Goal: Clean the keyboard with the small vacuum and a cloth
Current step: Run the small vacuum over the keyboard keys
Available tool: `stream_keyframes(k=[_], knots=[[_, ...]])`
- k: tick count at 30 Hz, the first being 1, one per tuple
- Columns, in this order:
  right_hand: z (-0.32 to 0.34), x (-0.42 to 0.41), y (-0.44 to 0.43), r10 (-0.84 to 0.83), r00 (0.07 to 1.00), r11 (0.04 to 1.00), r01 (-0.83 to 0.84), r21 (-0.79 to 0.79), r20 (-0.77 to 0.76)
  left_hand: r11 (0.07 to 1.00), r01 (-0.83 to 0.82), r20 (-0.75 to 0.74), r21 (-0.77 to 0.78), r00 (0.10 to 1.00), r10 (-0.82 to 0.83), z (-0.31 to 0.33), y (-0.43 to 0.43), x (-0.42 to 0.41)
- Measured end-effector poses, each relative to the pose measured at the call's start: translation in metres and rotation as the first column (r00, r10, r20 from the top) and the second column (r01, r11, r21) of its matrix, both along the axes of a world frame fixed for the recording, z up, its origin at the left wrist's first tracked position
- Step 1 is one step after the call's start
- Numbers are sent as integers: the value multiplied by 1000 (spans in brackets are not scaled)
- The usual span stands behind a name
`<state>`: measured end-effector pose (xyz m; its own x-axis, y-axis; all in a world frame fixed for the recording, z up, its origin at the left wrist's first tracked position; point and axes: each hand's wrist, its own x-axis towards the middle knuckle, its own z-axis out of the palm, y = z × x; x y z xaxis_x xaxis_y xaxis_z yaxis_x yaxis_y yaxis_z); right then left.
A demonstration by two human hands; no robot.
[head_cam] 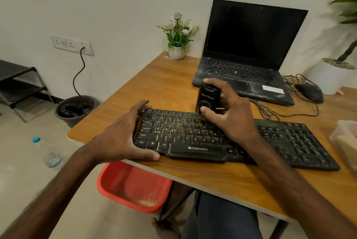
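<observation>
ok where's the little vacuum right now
Head view, centre: the small vacuum is upright in the right hand at the top rows of the keyboard, just in front of the laptop.

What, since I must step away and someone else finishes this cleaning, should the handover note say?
Left hand: grips the left end of the keyboard, thumb at the front edge, fingers at the back.
Right hand: holds the small vacuum upright, its lower end at the top key rows near the middle.
The keyboard lies along the near edge of the table.
Done: vacuuming is under way; how far cannot be told.
Left: grit shows between the left-side keys, so finish vacuuming, then wipe. No cloth is in view.
</observation>
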<state>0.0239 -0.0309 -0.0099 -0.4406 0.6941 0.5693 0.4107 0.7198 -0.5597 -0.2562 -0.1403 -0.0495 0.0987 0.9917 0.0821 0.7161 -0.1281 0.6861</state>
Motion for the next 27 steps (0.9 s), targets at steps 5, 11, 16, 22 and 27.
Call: stream_keyframes(k=[5, 11, 16, 22, 27], knots=[[-8, -16, -54, 290, 957, 954, -289, -84, 7, 1000, 4, -31, 15, 1000, -3, -1, 1, -1], [-2, -3, -3, -40, 999, 999, 41, -17, 23, 1000, 5, -24, 8, 1000, -5, -2, 0, -1], [7, 9, 10, -168, 747, 810, -268, -522, -643, 999, -36, -71, -5, 997, 35, -2, 0, 1], [7, 3, 10, -276, 590, 578, -529, -621, -759, 1000, -14, -171, 4, 985, 14, -3, 9, 16], [8, 8, 11, -312, 605, 568, -499, -655, -732, 999, 43, 193, -6, 980, -41, 7, 35, 8]])
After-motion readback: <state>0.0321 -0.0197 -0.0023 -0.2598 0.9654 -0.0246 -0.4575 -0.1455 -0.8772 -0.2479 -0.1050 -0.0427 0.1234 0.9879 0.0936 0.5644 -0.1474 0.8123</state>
